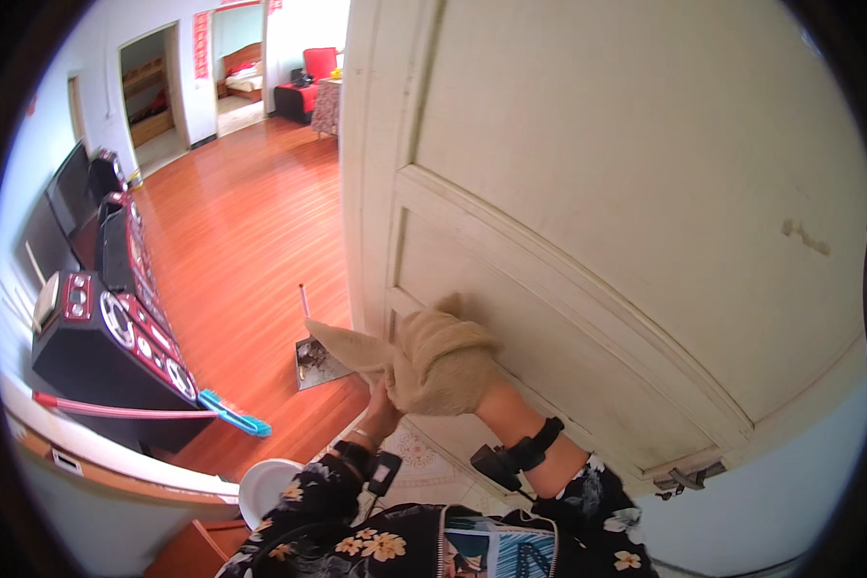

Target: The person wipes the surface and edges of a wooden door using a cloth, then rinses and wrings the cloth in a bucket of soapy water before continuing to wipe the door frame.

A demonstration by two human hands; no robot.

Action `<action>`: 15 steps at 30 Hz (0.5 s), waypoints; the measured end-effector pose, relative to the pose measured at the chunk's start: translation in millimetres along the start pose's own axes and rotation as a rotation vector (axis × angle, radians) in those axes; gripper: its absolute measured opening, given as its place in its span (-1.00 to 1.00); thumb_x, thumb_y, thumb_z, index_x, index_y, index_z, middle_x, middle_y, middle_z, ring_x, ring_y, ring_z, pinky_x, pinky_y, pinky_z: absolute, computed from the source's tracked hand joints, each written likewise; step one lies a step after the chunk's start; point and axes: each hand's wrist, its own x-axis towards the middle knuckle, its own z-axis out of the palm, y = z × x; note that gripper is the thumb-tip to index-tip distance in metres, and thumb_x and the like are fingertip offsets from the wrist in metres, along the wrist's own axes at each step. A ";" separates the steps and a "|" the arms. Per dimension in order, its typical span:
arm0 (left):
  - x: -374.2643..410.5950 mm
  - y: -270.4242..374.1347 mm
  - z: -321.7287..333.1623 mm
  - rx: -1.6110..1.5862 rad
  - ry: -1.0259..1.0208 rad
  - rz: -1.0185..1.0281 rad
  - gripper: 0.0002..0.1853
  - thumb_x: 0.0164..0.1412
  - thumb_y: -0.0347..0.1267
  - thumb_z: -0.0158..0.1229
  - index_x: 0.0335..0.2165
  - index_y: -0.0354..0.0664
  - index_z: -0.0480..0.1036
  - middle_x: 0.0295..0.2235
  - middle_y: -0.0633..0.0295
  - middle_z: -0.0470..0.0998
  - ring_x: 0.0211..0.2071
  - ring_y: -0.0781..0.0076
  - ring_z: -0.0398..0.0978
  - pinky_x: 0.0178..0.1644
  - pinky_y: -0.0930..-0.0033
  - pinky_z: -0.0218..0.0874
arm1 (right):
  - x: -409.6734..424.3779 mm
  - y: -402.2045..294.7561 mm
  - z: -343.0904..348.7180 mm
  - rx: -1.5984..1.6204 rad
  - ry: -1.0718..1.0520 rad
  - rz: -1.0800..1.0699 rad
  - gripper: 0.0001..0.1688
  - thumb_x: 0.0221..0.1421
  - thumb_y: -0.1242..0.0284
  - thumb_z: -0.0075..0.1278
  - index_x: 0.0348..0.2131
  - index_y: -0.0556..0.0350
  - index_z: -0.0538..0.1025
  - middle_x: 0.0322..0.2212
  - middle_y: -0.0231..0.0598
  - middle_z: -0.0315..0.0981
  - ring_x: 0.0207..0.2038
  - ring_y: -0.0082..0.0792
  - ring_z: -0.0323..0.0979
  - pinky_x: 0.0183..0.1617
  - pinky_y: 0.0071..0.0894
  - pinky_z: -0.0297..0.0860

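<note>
A beige cloth [441,361] is bunched in front of me, against or close to the lower panels of a cream-painted door [585,180]. My left hand [381,410] grips the cloth's lower left side, where one loose corner sticks out to the left. The cloth is wrapped over my right hand, so its fingers are hidden; only the wrist [497,399] comes out below the fabric. A brown smudge [805,238] marks the door's face farther right.
On the wooden floor [253,202], a metal dustpan [321,365] holds debris. A blue-bristled broom [235,415] lies across the left side by large black speakers [115,339]. A white basin [267,488] is near my left forearm. A metal latch [686,478] juts from the door edge.
</note>
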 end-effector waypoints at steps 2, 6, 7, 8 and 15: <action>3.6 -11.8 35.6 -0.349 -0.244 -0.103 -0.61 0.21 -0.11 -0.04 -0.12 -0.13 0.41 -0.23 0.22 0.50 -0.21 0.19 0.44 -0.06 0.28 0.28 | -45.2 29.5 44.7 -0.179 0.064 0.044 -0.67 -0.10 0.27 0.03 -0.32 0.03 0.56 -0.31 -0.06 0.48 -0.22 -0.08 0.43 -0.17 -0.15 0.35; 7.7 -28.3 -30.6 0.034 -0.025 0.074 -0.74 0.18 -0.35 0.03 -0.21 -0.31 0.43 -0.25 0.15 0.51 -0.21 0.33 0.47 -0.12 0.25 0.33 | -27.2 33.1 36.3 -0.086 -1.017 0.351 -0.66 -0.16 0.39 -0.04 -0.33 0.12 0.58 -0.27 0.04 0.50 -0.22 -0.04 0.46 -0.12 -0.14 0.37; -2.6 -35.1 -23.7 0.117 -0.028 -0.021 -0.71 0.21 -0.32 0.02 -0.18 -0.32 0.42 -0.22 0.14 0.50 -0.17 0.33 0.46 -0.07 0.23 0.32 | -27.6 38.6 27.4 -0.058 -1.285 0.437 -0.64 -0.17 0.39 -0.06 -0.33 0.17 0.58 -0.29 0.05 0.51 -0.24 -0.01 0.47 -0.13 -0.12 0.38; -11.4 -43.0 -13.4 0.103 -0.067 -0.123 -0.64 0.24 -0.25 -0.01 -0.15 -0.34 0.41 -0.17 0.14 0.50 -0.13 0.34 0.46 -0.02 0.27 0.29 | -47.4 58.6 35.1 -0.065 -1.366 0.323 -0.64 -0.16 0.39 -0.06 -0.32 0.17 0.57 -0.29 0.06 0.51 -0.24 0.00 0.47 -0.13 -0.11 0.38; -49.6 -39.5 41.0 0.087 -0.515 -0.363 -0.47 0.26 -0.08 -0.07 -0.05 -0.36 0.37 -0.08 0.15 0.48 -0.10 0.35 0.46 0.07 0.33 0.22 | -35.9 22.8 -8.0 0.016 -1.033 0.501 -0.75 -0.03 0.41 -0.08 -0.37 0.13 0.55 -0.33 -0.01 0.51 -0.23 -0.01 0.46 -0.18 -0.08 0.38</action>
